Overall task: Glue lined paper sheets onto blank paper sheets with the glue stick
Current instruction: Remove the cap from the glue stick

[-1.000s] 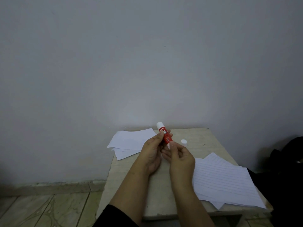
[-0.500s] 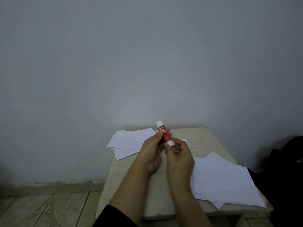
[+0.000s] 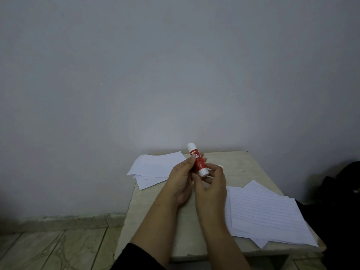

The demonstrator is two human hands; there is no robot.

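Observation:
A red glue stick (image 3: 198, 161) with white ends is held above the table, tilted with its top away from me. My left hand (image 3: 181, 182) grips its red body between thumb and fingers. My right hand (image 3: 211, 185) has its fingers curled at the white base of the glue stick. A stack of blank paper sheets (image 3: 155, 168) lies at the table's far left corner. A stack of lined paper sheets (image 3: 265, 213) lies on the right side. The white cap (image 3: 220, 166) sits on the table, mostly hidden behind my right hand.
The small beige table (image 3: 148, 215) stands against a plain grey wall. Tiled floor (image 3: 48, 248) shows to the left. A dark object (image 3: 341, 191) lies to the right of the table.
My right hand has shifted up to the base of the glue stick and now hides most of the cap. The stick stays in my left hand.

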